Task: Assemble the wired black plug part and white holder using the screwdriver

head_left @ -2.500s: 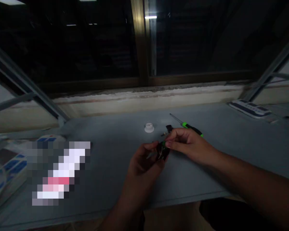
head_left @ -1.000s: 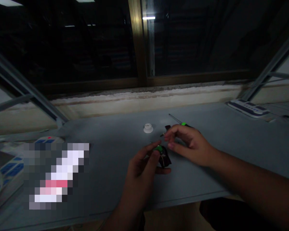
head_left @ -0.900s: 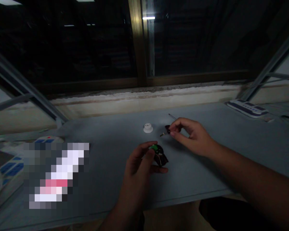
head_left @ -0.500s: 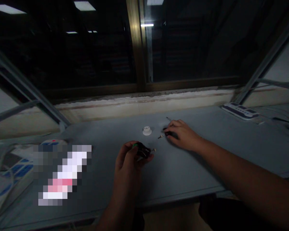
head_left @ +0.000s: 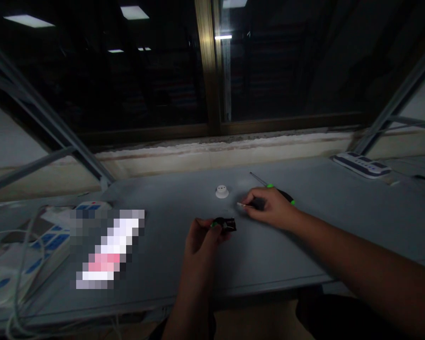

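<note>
My left hand [head_left: 206, 236] is closed around a small black device [head_left: 229, 224] with a green part by the thumb; its exact kind is unclear in the dim light. Between thumb and fingertips, my right hand [head_left: 269, 206] pinches a small thin piece with a pale tip [head_left: 241, 204], just right of and above the device. Behind the right hand a screwdriver [head_left: 260, 179] with a black and green handle lies on the table, its middle partly covered by that hand. A white round socket-like piece [head_left: 222, 191] stands on the table beyond both hands.
On the left, white power strips with blue sockets [head_left: 51, 241] lie among loose cables [head_left: 28, 245], beside a blurred-out item [head_left: 109, 250]. Another power strip [head_left: 361, 165] sits at the back right. Metal posts [head_left: 56, 118] and a window [head_left: 145, 85] border the grey table [head_left: 156, 198].
My right hand has lifted off the table spot with the small piece in its fingertips, uncovering more of the screwdriver. A small piece no longer sticks out of the black device's end.
</note>
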### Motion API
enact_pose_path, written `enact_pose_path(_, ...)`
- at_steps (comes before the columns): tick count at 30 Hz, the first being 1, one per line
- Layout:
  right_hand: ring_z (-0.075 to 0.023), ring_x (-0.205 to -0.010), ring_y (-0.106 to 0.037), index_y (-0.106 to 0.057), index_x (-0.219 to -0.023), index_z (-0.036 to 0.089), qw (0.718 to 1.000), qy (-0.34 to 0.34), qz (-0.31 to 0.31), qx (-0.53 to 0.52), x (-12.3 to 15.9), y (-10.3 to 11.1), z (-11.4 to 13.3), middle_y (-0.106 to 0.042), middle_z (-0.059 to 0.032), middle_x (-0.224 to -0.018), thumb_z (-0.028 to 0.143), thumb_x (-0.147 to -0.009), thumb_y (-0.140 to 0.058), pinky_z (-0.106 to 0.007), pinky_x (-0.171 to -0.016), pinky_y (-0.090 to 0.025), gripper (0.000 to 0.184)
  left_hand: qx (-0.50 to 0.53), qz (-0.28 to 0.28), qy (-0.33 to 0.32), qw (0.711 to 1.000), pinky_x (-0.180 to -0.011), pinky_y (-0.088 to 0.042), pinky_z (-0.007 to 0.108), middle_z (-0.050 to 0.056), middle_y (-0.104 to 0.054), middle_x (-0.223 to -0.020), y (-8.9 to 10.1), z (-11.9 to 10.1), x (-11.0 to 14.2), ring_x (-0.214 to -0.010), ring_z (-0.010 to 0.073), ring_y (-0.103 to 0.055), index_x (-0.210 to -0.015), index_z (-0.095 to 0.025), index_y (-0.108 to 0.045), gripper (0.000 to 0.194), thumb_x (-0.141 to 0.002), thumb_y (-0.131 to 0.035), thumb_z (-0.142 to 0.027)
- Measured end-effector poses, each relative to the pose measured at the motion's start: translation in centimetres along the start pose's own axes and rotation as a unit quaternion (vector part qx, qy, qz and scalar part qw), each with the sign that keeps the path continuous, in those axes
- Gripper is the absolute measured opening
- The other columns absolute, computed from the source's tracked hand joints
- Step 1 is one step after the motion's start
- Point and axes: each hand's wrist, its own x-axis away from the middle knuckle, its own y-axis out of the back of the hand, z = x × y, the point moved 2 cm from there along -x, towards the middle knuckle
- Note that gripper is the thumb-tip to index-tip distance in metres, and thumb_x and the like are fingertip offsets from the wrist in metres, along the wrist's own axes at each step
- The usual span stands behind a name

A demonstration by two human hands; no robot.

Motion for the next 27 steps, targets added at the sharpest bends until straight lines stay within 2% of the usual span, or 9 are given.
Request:
enact_pose_path(2, -0.0171, -0.083, -0.068, -0.062, -0.081, 0.019, 0.993, -0.014, 0.004, -0.116, 0.5, -0.1, 0.6, -0.073, -0.0037, -0.091, 0.024, -0.085, -0.073, -0.034, -0.078, -0.052, 0.013, -0.001, 0.027, 0.005, 1.000, -0.077, -0.062, 0.030, 0.001, -0.068, -0.086, 0.1, 0.4, 0.1, -0.080, 0.0159, -0.071, -0.083, -0.017, -0.056, 0.034, -0.072, -0.085, -0.031)
enact_pose_path(4, -0.0148, -0.079, -0.065, -0.059, -0.080, 0.020, 0.983, -0.021, 0.011, -0.185, 0.8, -0.3, 1.3, -0.071, -0.0014, -0.087, 0.024, -0.082, -0.076, -0.032, -0.074, -0.051, 0.018, -0.007, 0.052, 0.010, 0.999, -0.080, -0.062, 0.032, 0.001, -0.068, -0.087, 0.3, 0.9, 0.3, -0.083, 0.0172, -0.072, -0.083, -0.017, -0.057, 0.033, -0.073, -0.085, -0.032)
enact_pose_path(7, -0.0121, -0.075, -0.062, -0.064, -0.099, 0.022, 0.961, -0.055, 0.029, -0.270, 1.2, -0.5, 2.1, -0.069, 0.0004, -0.085, 0.023, -0.081, -0.079, -0.028, -0.069, -0.050, 0.023, -0.008, 0.057, 0.009, 0.998, -0.085, -0.063, 0.033, 0.000, -0.068, -0.089, 0.6, 1.2, 0.4, -0.087, 0.0175, -0.072, -0.090, -0.019, -0.061, 0.029, -0.077, -0.083, -0.032)
enact_pose_path(10, -0.0119, -0.080, -0.068, -0.067, -0.113, 0.022, 0.928, -0.092, 0.047, -0.357, 1.3, -0.6, 2.6, -0.073, -0.0021, -0.091, 0.027, -0.083, -0.079, -0.028, -0.074, -0.055, 0.033, -0.016, 0.061, 0.019, 0.998, -0.090, -0.062, 0.034, 0.002, -0.070, -0.099, 0.8, 1.0, 0.5, -0.095, 0.0192, -0.072, -0.108, -0.021, -0.069, 0.032, -0.080, -0.080, -0.031)
enact_pose_path(12, -0.0119, -0.083, -0.071, -0.070, -0.106, 0.021, 0.912, -0.119, 0.049, -0.389, 1.4, -0.7, 2.6, -0.076, -0.0041, -0.095, 0.029, -0.081, -0.081, -0.028, -0.077, -0.058, 0.028, -0.032, 0.076, 0.027, 0.996, -0.092, -0.061, 0.034, 0.007, -0.072, -0.107, 0.7, 0.8, 0.6, -0.101, 0.0214, -0.072, -0.111, -0.019, -0.072, 0.033, -0.082, -0.078, -0.032)
enact_pose_path(14, -0.0111, -0.082, -0.072, -0.072, -0.099, 0.020, 0.901, -0.145, 0.049, -0.406, 1.4, -0.7, 2.4, -0.078, -0.0049, -0.098, 0.029, -0.078, -0.084, -0.026, -0.078, -0.059, 0.026, -0.048, 0.091, 0.027, 0.994, -0.093, -0.061, 0.034, 0.009, -0.074, -0.110, 0.6, 0.7, 0.6, -0.102, 0.0223, -0.072, -0.107, -0.017, -0.075, 0.029, -0.083, -0.077, -0.034)
enact_pose_path(17, -0.0108, -0.079, -0.073, -0.072, -0.097, 0.020, 0.890, -0.173, 0.062, -0.418, 1.4, -1.0, 2.0, -0.079, -0.0040, -0.094, 0.029, -0.076, -0.087, -0.025, -0.075, -0.059, 0.027, -0.060, 0.095, 0.026, 0.993, -0.092, -0.061, 0.032, 0.008, -0.075, -0.109, 0.5, 0.6, 0.7, -0.098, 0.0202, -0.073, -0.105, -0.019, -0.075, 0.028, -0.083, -0.078, -0.034)
enact_pose_path(21, -0.0115, -0.075, -0.073, -0.072, -0.097, 0.019, 0.891, -0.185, 0.067, -0.409, 1.6, -1.3, 2.1, -0.078, -0.0027, -0.083, 0.030, -0.079, -0.084, -0.024, -0.069, -0.057, 0.024, -0.068, 0.094, 0.035, 0.993, -0.084, -0.062, 0.029, 0.007, -0.076, -0.105, 0.3, 0.4, 0.9, -0.088, 0.0171, -0.074, -0.106, -0.019, -0.074, 0.029, -0.082, -0.080, -0.034)
enact_pose_path(27, -0.0117, -0.067, -0.066, -0.069, -0.086, 0.018, 0.934, -0.144, 0.026, -0.326, 1.7, -1.2, 3.2, -0.072, -0.0024, -0.077, 0.029, -0.085, -0.077, -0.026, -0.061, -0.051, 0.014, -0.055, 0.107, 0.031, 0.992, -0.089, -0.059, 0.028, 0.006, -0.077, -0.102, 0.0, 0.2, 0.9, -0.091, 0.0168, -0.074, -0.104, -0.019, -0.074, 0.027, -0.080, -0.082, -0.030)
